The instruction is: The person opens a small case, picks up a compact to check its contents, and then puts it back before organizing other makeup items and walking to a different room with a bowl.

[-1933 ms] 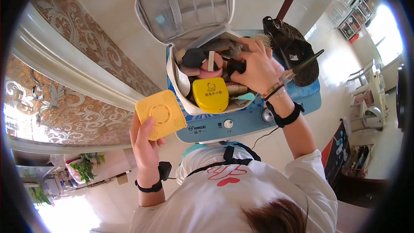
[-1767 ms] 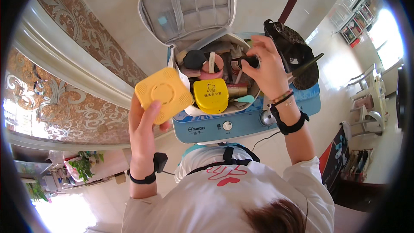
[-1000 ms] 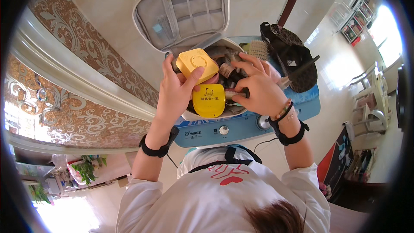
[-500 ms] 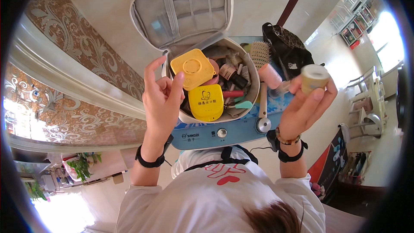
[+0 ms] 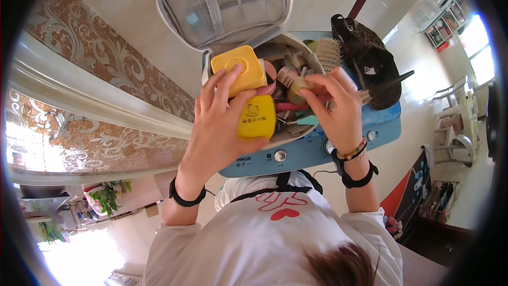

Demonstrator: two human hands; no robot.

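Note:
My right hand [image 5: 337, 109] pinches a small yellowish jar [image 5: 297, 91] over the right half of an unzipped cosmetic case [image 5: 288, 142]. Two yellow boxes lie on the left part of this case. My left hand [image 5: 221, 122] is spread over them. Its fingertips rest on the upper perforated square box [image 5: 248, 69], and its thumb lies by the lower edge of the lower rounded box [image 5: 257, 118]. Around the jar are a dark bottle with a pale label [image 5: 287, 76], a red tube [image 5: 288, 106] and a mint-green item [image 5: 307, 121], partly hidden by my right hand.
The case's grey lined lid [image 5: 227, 8] stands open at the back. Beneath is a blue appliance top with knobs [image 5: 307, 153]. A paddle hairbrush [image 5: 329, 53] and a black bag [image 5: 370, 58] lie to the right. A curved patterned panel [image 5: 106, 69] borders the left.
My right hand has brought the jar leftward, from right of the case to above its contents. My left hand has come down onto the yellow boxes, and the view has shifted slightly.

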